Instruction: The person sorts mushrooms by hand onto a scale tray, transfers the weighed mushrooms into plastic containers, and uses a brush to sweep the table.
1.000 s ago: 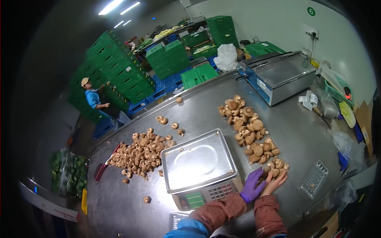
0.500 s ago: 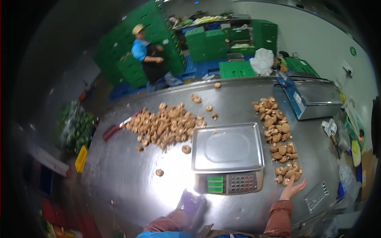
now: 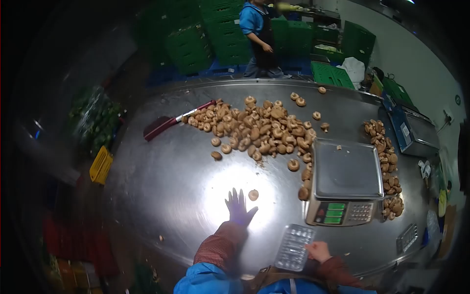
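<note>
My left hand (image 3: 240, 210), in a purple glove, is open with fingers spread over the bare steel. Just right of its fingers lies a single shiitake mushroom (image 3: 253, 195). My right hand (image 3: 319, 251) is bare and closed on the edge of a clear plastic tray (image 3: 294, 245) with nothing in it, near the table's front edge. Beyond my left hand is a wide pile of shiitake mushrooms (image 3: 254, 127). A digital scale (image 3: 347, 169) stands to the right, with only small crumbs on its pan. Past it is a row of grouped mushrooms (image 3: 390, 183).
A dustpan-like maroon tool (image 3: 159, 128) lies left of the pile. Another clear tray (image 3: 407, 238) rests at the right edge, below a steel-and-blue machine (image 3: 413, 130). A yellow crate (image 3: 101, 165) is beyond the table's left side. A co-worker (image 3: 259, 36) stands behind the table.
My right hand has come from the mushroom row to the clear tray. My left hand has moved forward, fingers spread. The view has turned left, and the co-worker has moved right.
</note>
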The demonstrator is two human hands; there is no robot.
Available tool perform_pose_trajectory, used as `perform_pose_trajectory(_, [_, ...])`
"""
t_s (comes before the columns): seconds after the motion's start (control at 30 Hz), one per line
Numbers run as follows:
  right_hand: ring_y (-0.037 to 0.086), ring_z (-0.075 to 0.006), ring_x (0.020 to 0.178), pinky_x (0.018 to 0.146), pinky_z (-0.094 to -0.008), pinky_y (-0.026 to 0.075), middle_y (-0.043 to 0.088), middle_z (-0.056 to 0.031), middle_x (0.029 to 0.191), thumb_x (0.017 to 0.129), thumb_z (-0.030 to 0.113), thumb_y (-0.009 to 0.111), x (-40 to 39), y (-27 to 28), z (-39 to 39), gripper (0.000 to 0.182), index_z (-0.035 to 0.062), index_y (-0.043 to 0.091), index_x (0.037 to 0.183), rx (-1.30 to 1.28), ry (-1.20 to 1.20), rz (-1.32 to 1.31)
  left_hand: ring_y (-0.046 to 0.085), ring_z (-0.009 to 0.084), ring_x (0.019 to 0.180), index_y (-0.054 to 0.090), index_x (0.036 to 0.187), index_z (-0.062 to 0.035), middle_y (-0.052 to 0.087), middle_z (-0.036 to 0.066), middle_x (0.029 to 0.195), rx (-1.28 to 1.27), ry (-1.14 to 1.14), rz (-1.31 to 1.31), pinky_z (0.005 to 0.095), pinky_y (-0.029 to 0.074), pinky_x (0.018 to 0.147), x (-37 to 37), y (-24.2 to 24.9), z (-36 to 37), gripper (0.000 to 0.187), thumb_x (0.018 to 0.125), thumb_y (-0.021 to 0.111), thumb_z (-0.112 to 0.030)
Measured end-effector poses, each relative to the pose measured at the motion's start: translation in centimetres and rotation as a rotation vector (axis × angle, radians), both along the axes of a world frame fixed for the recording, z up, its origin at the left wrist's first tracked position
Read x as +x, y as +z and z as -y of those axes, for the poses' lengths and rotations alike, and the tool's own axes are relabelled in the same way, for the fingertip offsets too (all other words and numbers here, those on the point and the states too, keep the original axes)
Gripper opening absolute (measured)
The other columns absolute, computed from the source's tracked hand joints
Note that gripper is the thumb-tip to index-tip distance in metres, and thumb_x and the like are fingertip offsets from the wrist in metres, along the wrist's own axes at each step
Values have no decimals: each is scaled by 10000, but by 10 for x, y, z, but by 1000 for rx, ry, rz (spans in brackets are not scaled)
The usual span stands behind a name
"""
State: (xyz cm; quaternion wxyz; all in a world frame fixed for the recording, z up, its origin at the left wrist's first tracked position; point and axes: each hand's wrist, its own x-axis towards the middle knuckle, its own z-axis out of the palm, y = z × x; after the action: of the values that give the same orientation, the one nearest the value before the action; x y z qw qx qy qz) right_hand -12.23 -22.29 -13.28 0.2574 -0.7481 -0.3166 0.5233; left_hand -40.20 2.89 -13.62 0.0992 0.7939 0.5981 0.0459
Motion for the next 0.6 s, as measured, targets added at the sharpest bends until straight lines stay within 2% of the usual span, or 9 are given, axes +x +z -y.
perform_pose_trajectory(0.07, [598, -120, 497, 443, -261, 473, 576, -59, 515, 836, 249, 632, -4, 18, -3, 339, -10, 594, 620, 12, -38, -38, 20, 366, 1367, 116, 1416, -11, 35, 234, 1465, 41, -30, 99, 555, 38, 1073, -15, 28, -44, 952, 762, 584, -521])
perform_pose_trajectory(0.1, [600, -125, 497, 449, -261, 479, 584, -69, 525, 832, 233, 635, -3, 19, -2, 321, -16, 598, 632, -16, -77, -74, 40, 324, 1375, 67, 1423, -25, 10, 199, 1478, 103, 9, 154, 547, 129, 1075, -28, 40, -64, 898, 808, 566, -447])
perform_pose_trajectory(0.17, [605, -130, 504, 461, -257, 488, 603, -85, 553, 827, 208, 641, -1, 22, -3, 296, -24, 602, 648, -52, -55, -60, 68, 282, 1376, 26, 1428, -43, -14, 168, 1484, 58, 128, 905, 543, 256, 1041, -66, 0, -128, 873, 826, 587, -334])
perform_pose_trajectory(0.23, [613, -129, 515, 471, -250, 491, 619, -94, 576, 819, 217, 655, 0, 26, -9, 300, -24, 602, 649, -104, -21, -37, 98, 268, 1371, 46, 1433, -67, -36, 165, 1483, 67, 278, 1233, 476, 350, 1012, -101, -10, -187, 864, 817, 622, -252])
perform_pose_trajectory(0.37, [634, -128, 549, 499, -240, 500, 638, -96, 600, 768, 308, 720, -6, 34, -19, 366, -14, 608, 635, -435, -76, -3, 122, 335, 1355, 151, 1426, -76, -26, 193, 1478, 391, 436, 635, 374, 236, 1089, -167, -46, -317, 874, 769, 695, -266])
perform_pose_trajectory(0.47, [638, -91, 623, 597, -214, 497, 660, -43, 649, 827, 367, 646, 5, 21, -9, 360, 46, 655, 664, -468, 49, -30, 113, 374, 1350, 190, 1416, -72, 39, 221, 1469, 383, 440, 726, 405, 184, 1099, -194, -47, -404, 853, 766, 697, -293])
perform_pose_trajectory(0.5, [613, -75, 612, 567, -218, 470, 655, -21, 646, 817, 381, 655, -8, 49, -30, 353, 60, 660, 670, -505, 64, 24, 112, 384, 1348, 199, 1413, -73, 66, 236, 1463, 413, 408, 672, 413, 188, 1095, -200, -47, -429, 837, 776, 685, -315])
perform_pose_trajectory(0.57, [577, -64, 536, 522, -230, 462, 624, -11, 568, 798, 356, 688, 1, 23, -10, 346, 39, 652, 663, -466, 37, 52, 170, 394, 1329, 239, 1401, -69, 128, 254, 1447, 476, 322, 510, 427, 220, 1077, -214, -67, -490, 783, 799, 649, -357])
perform_pose_trajectory(0.6, [577, -64, 536, 522, -230, 462, 624, -11, 568, 798, 356, 688, 4, 13, 6, 346, 39, 652, 663, -491, 34, 55, 213, 397, 1309, 288, 1378, -58, 185, 255, 1425, 459, 321, 588, 426, 231, 1069, -211, -61, -510, 740, 805, 638, -367])
